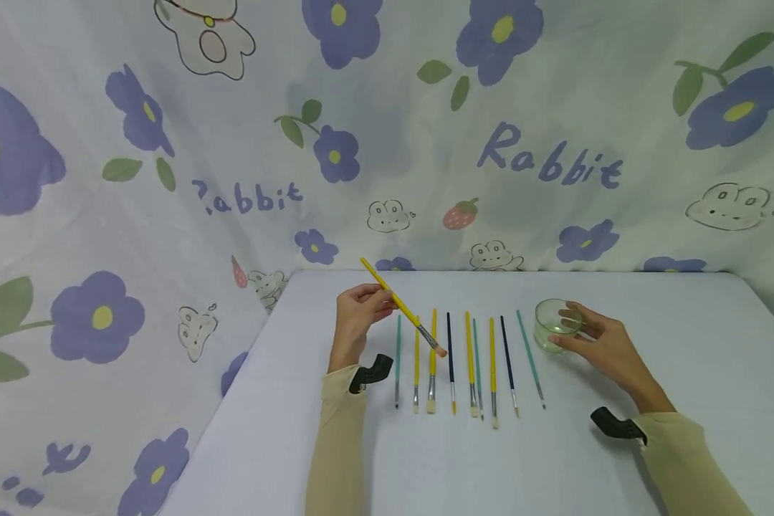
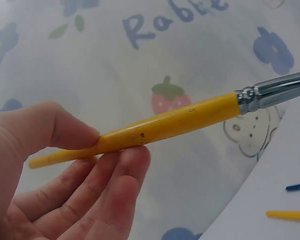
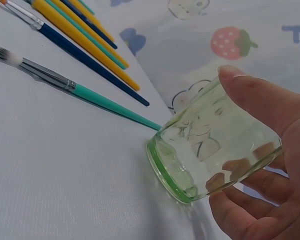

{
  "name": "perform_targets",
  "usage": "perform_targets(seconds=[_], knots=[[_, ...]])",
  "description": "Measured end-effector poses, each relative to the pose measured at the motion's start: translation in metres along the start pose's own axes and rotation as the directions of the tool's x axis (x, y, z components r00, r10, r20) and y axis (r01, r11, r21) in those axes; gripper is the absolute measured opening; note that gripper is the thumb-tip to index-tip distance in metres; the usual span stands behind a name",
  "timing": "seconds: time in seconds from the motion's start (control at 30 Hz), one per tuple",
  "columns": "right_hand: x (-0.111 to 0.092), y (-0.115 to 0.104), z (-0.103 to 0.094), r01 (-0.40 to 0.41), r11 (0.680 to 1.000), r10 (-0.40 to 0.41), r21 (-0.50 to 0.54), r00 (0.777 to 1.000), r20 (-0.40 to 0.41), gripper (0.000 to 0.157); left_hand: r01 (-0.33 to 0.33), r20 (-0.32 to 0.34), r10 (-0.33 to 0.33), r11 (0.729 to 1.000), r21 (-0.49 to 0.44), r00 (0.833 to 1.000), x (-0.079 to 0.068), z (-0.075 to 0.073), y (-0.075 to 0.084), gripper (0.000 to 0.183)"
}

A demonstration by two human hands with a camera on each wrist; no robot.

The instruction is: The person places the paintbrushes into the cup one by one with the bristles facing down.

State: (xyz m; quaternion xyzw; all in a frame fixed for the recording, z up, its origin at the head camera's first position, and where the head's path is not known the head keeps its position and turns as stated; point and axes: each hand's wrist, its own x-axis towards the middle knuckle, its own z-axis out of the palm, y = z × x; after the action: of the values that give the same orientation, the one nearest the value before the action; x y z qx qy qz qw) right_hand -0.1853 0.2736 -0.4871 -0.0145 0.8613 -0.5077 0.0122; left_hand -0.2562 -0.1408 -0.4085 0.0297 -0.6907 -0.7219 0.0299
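Note:
My left hand (image 1: 360, 315) pinches a yellow-handled paintbrush (image 2: 170, 124) between thumb and fingers, bristles slanting down to the right above the row of brushes. In the left wrist view its silver ferrule (image 2: 270, 90) runs off the right edge. Around a clear, green-tinted glass (image 1: 548, 331) curl the thumb and fingers of my right hand (image 1: 609, 347). The right wrist view shows that glass (image 3: 190, 155) tilted, its thick green base toward the table. Close to it lies a teal-handled brush (image 3: 105, 102) with dark-tipped white bristles.
Several paintbrushes with yellow, navy and teal handles lie side by side on the white table (image 1: 464, 466), bristles toward me; one is a navy brush (image 1: 509, 358). A patterned cloth (image 1: 413, 143) with flowers and rabbits hangs behind the table and along its left side.

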Motion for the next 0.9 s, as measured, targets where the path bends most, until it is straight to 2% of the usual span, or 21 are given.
perform_targets(seconds=[0.27, 0.47, 0.9], knots=[[0.000, -0.001, 0.001, 0.001, 1.000, 0.000, 0.023, 1.000, -0.007, 0.092, -0.010, 0.023, 0.013, 0.994, -0.107, 1.000, 0.001, 0.038, 0.000, 0.019], [0.000, -0.001, 0.001, 0.012, 0.999, -0.012, 0.033, 1.000, -0.001, 0.093, -0.048, 0.048, 0.057, 0.986, -0.161, 0.997, 0.003, 0.069, 0.006, 0.016], [0.000, 0.000, 0.002, 0.013, 1.000, -0.013, 0.008, 1.000, -0.013, 0.094, -0.117, 0.115, 0.140, 0.975, -0.189, 0.984, 0.003, 0.116, 0.007, 0.014]])
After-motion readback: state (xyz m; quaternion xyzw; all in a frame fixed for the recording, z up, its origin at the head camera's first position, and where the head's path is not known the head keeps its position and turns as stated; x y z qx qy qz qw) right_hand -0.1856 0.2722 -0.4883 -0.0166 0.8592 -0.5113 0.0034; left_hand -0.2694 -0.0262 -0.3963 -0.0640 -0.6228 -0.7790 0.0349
